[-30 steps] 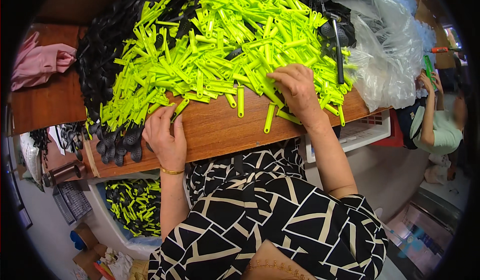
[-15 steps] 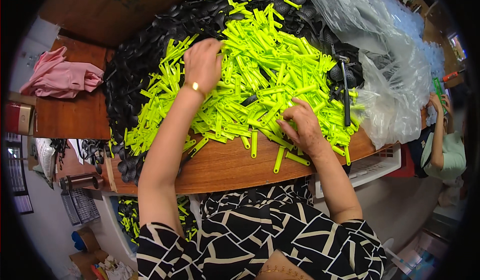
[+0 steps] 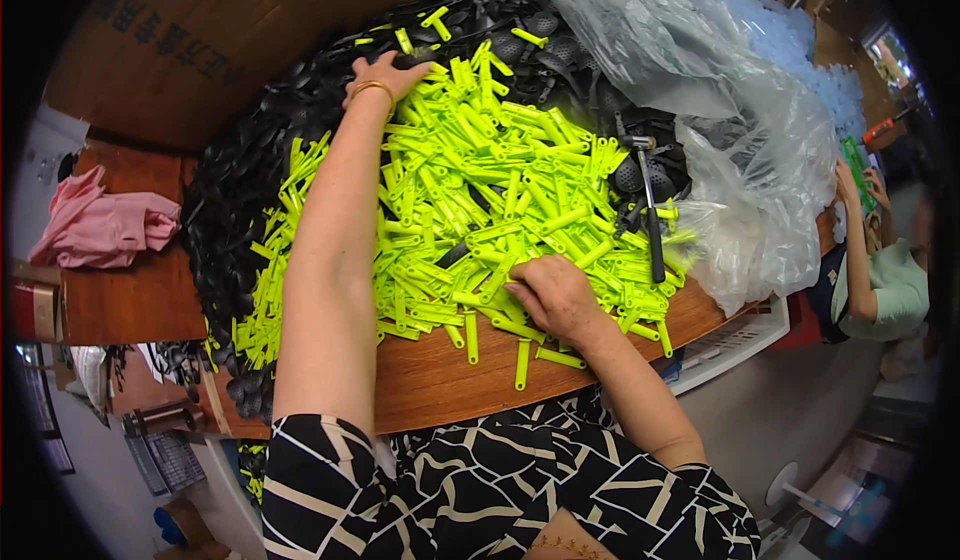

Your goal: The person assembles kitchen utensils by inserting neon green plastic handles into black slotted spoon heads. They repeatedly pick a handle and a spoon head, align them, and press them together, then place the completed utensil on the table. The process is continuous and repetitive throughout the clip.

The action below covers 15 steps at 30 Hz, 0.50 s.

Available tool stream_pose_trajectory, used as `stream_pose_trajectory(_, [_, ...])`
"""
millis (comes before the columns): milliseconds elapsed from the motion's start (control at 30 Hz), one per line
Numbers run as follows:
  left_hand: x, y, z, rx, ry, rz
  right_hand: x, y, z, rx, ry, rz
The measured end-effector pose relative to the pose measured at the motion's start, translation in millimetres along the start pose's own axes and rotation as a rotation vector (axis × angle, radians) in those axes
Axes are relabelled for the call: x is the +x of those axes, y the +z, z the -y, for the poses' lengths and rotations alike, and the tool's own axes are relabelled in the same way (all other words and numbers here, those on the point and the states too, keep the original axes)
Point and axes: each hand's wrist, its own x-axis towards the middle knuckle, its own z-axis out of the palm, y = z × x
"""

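On the wooden counter (image 3: pixel 440 385) a broad heap of neon-green plastic handles (image 3: pixel 480 220) covers the middle, bordered on its left and far sides by a mass of black plastic parts (image 3: pixel 235 200). Left hand (image 3: pixel 385 72) is extended to the far edge of the green heap, where green meets black; its fingers are spread flat on the parts, and whether they clamp any piece cannot be told. A gold bangle (image 3: pixel 368 87) sits at that wrist. Right hand (image 3: pixel 555 295) rests palm-down on the near edge of the heap, fingers curled together over several green handles, close to the counter's front edge. A few loose green handles lie separately on the bare wood strip between the heap and the front edge; this strip is the only uncovered surface. A black-handled hammer (image 3: pixel 648 210) lies on the heap's right side, just beside a large clear plastic bag (image 3: pixel 720 130) that crowds the right edge. A pink cloth (image 3: pixel 100 225) lies well apart at the left. Another person in a pale green top (image 3: pixel 890 285) sits beyond the right end.
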Motion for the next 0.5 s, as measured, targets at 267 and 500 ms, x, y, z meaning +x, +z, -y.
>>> stream_pose_trajectory(267, [-43, -5, 72, -0.238, 0.459, -0.462, 48, -77, -19, 0.263, 0.428, -0.099])
stream_pose_trajectory(500, [-161, -105, 49, 0.458, 0.627, -0.207, 120, -116, -139, 0.685, 0.732, -0.189])
